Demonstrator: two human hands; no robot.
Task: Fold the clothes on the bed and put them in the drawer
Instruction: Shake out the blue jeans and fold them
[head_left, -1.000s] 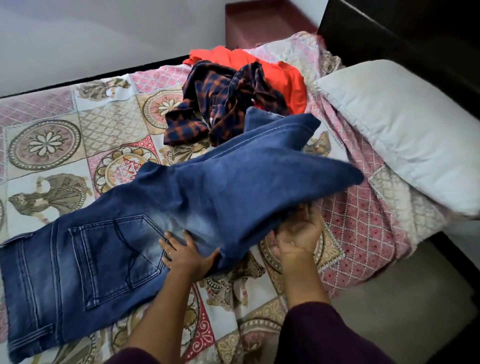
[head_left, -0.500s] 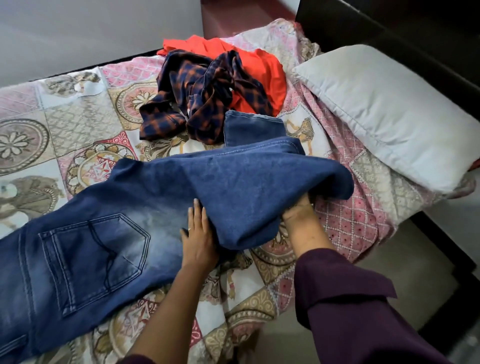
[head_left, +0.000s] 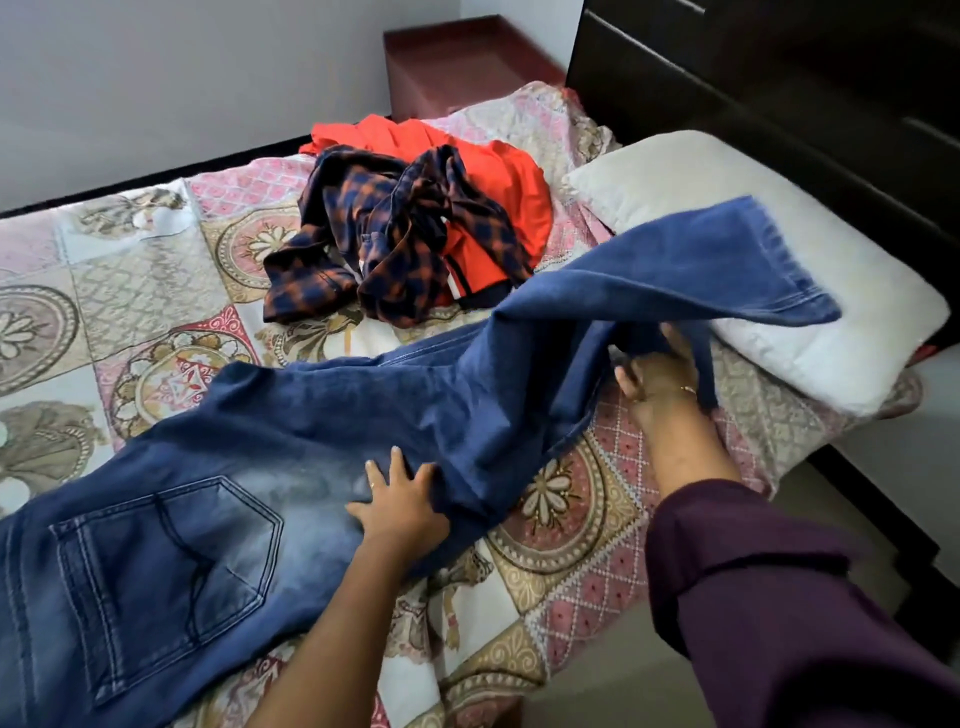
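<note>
A pair of blue jeans (head_left: 291, 457) lies across the patterned bed sheet (head_left: 130, 291), back pocket up at the lower left. My left hand (head_left: 397, 506) presses flat with spread fingers on the jeans near the thigh. My right hand (head_left: 662, 371) grips the leg ends from underneath and holds them raised over the pillow's edge. Behind the jeans lie a crumpled navy-and-orange checked shirt (head_left: 374, 249) and an orange garment (head_left: 498, 213).
A white pillow (head_left: 810, 260) lies at the bed's right end. Dark drawer furniture (head_left: 779, 78) stands at the upper right, a reddish-brown cabinet (head_left: 457, 62) behind the bed. The bed's near edge drops to the floor (head_left: 623, 691) at the lower right.
My right hand has swung the jeans' leg ends out to the right and lifted them toward the pillow, unfolding the doubled-over part. My left hand stays pressed on the jeans.
</note>
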